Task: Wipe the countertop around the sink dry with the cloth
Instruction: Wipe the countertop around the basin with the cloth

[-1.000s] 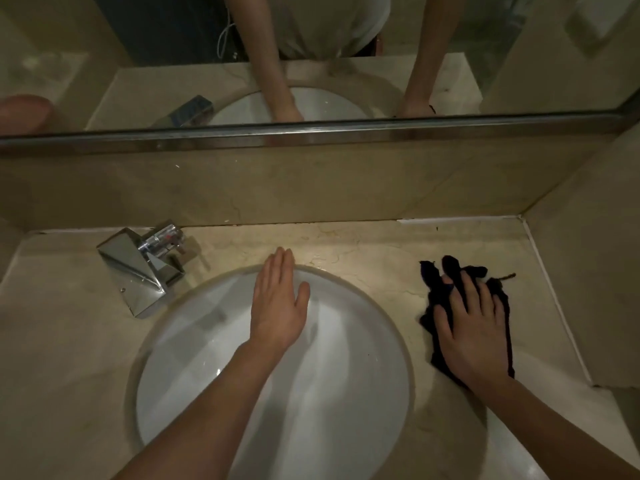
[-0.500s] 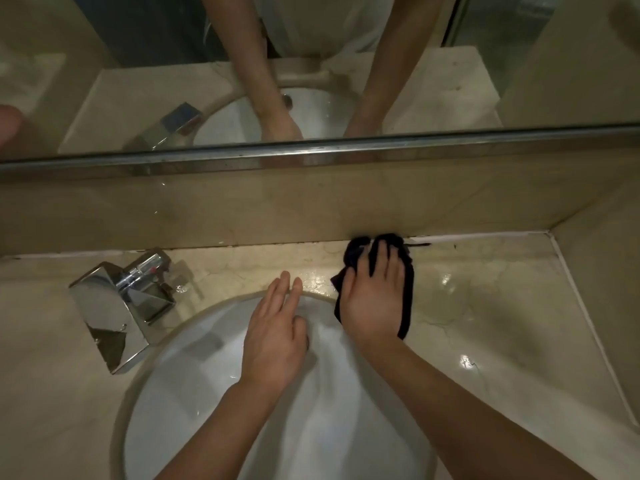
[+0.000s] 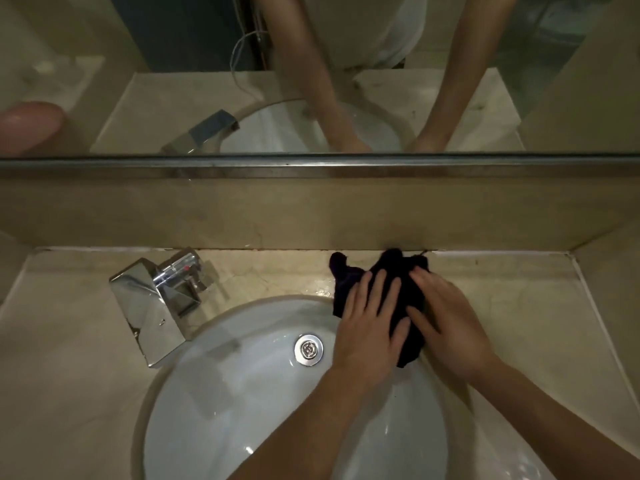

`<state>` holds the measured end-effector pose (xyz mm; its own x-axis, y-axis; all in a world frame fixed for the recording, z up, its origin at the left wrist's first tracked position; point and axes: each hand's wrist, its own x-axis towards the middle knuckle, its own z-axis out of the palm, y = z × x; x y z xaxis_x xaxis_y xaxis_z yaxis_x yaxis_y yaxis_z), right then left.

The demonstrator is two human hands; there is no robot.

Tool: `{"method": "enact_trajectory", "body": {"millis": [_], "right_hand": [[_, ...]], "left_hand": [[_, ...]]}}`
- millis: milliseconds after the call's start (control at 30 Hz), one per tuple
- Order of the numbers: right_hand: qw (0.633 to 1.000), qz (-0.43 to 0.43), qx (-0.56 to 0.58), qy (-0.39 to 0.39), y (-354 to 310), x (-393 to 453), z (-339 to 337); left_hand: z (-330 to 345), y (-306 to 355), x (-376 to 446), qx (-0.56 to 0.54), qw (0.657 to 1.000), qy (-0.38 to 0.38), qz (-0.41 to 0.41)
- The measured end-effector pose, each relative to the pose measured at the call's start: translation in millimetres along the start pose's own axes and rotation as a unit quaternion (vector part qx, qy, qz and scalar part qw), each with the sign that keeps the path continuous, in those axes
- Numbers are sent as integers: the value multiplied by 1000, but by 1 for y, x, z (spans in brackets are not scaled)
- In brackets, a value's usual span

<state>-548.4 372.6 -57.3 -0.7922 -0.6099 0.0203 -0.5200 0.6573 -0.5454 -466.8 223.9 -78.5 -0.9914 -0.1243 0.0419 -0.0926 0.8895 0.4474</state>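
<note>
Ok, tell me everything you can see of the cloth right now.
The cloth is dark, nearly black, soft and crumpled, with a loose lobe sticking out at its left. It lies on the countertop behind the sink, reaching the back wall and overhanging the basin rim. The left hand and right hand press on it with flat fingers.

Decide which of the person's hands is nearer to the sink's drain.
Left. The left hand lies flat on the dark cloth at the sink's back rim, just right of the drain. The right hand presses the cloth's far side, farther from the drain.
</note>
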Motion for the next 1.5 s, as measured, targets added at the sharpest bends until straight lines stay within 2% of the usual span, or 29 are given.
{"method": "enact_trajectory", "body": {"millis": [167, 367, 467, 667, 800, 867, 967, 1033, 1133, 1233, 1300, 1400, 1500], "right_hand": [[995, 78, 33, 49, -6, -9, 17], [1000, -9, 5, 16, -35, 1, 28], [999, -41, 29, 7, -58, 10, 42], [998, 24, 34, 55, -66, 7, 56], [996, 73, 2, 48, -56, -12, 43], [998, 41, -40, 19, -41, -19, 38], [988, -56, -134, -44, -15, -25, 37], [981, -81, -161, -67, -4, -26, 37], [982, -78, -161, -61, -3, -24, 39], [992, -56, -112, -34, -9, -26, 36], [996, -30, -77, -18, -14, -26, 33], [998, -11, -67, -13, -16, -30, 31], [997, -6, -73, -16, -17, -30, 29]], "left_hand": [[2, -13, 15, 42, 999, 11, -18], [-22, -68, 8, 82, 994, 32, -60], [-45, -106, -10, 102, 990, 36, -94], [-81, -171, -36, 133, 965, 69, -214], [-82, -166, -37, 107, 955, 64, -269], [-79, -158, -32, 109, 950, 62, -286], [-72, -146, -26, 133, 955, 64, -257], [-64, -133, -21, 136, 963, 71, -223], [-43, -101, -8, 109, 980, 59, -156], [-20, -63, 7, 78, 995, 31, -50], [-13, -48, 12, 76, 997, 19, -11], [-19, -57, 4, 82, 996, 21, 3], [-38, -99, -13, 94, 992, 73, -49]]}}
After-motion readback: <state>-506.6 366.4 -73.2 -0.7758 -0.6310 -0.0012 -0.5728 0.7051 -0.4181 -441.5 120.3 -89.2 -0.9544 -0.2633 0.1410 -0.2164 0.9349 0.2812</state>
